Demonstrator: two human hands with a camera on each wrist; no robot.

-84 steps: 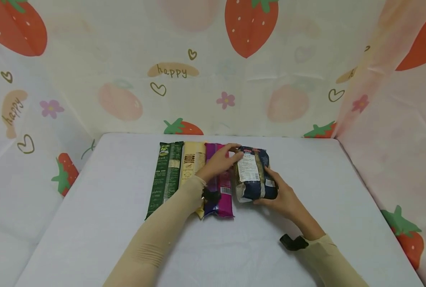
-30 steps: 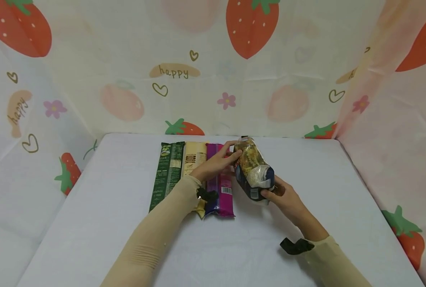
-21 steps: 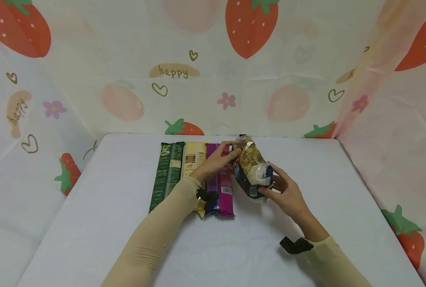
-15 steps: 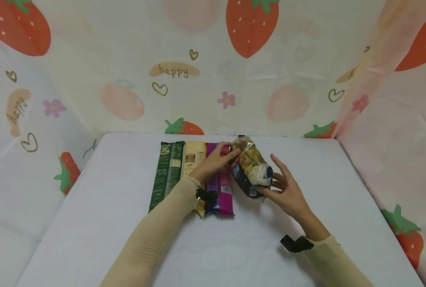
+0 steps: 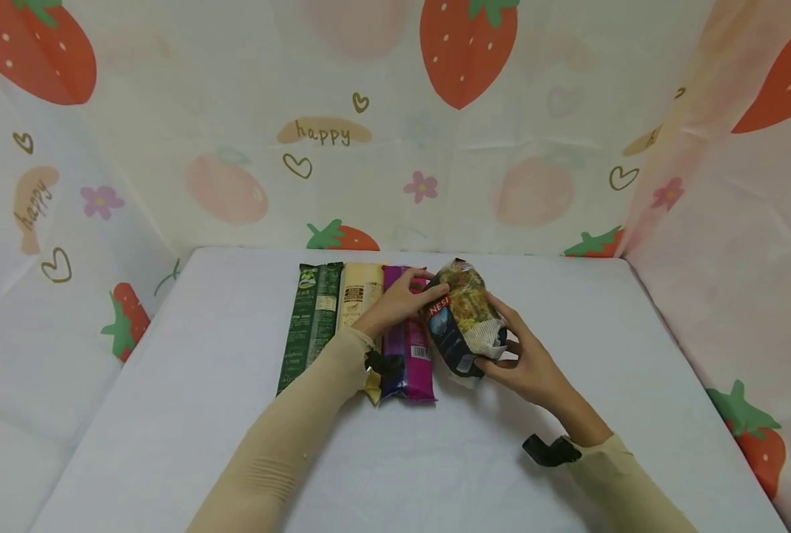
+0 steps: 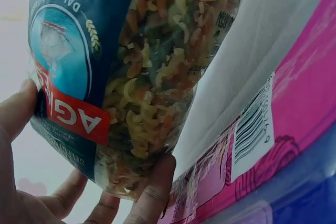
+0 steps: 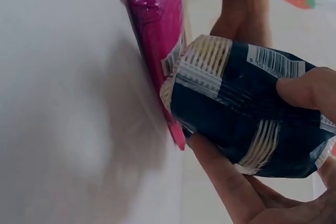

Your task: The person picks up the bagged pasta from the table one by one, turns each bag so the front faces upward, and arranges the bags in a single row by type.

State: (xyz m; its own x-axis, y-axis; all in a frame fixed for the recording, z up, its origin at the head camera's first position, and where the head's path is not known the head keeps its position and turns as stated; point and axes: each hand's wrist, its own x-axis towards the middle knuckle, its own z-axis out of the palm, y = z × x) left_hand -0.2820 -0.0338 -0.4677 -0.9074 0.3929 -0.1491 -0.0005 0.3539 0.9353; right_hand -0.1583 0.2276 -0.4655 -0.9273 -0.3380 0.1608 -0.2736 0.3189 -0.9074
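Observation:
A bag of spiral pasta [image 5: 467, 307], dark blue with a clear window, is held tilted above the table between both hands. My left hand [image 5: 398, 302] grips its far left end, thumb on the near face; in the left wrist view its fingers curl round the end of the bag [image 6: 152, 87]. The right hand [image 5: 531, 369] holds the lower right end, thumb at the bottom and fingers along the right side. In the right wrist view, the barcoded end of the bag [image 7: 236, 108] sits between thumb and fingers. A magenta and purple packet [image 5: 408, 363] lies beneath the left hand.
Left of the magenta packet lie a yellow packet [image 5: 362, 289] and a dark green packet [image 5: 311, 326], side by side in a row. All rest on a white-covered table [image 5: 568, 296]. Strawberry-printed cloth walls [image 5: 395, 170] enclose the back and sides.
The pasta bag has turned from its white-label side to its window and logo side. The right hand's fingers loosened off its right side, then closed on it again. The left hand stayed nearly in place.

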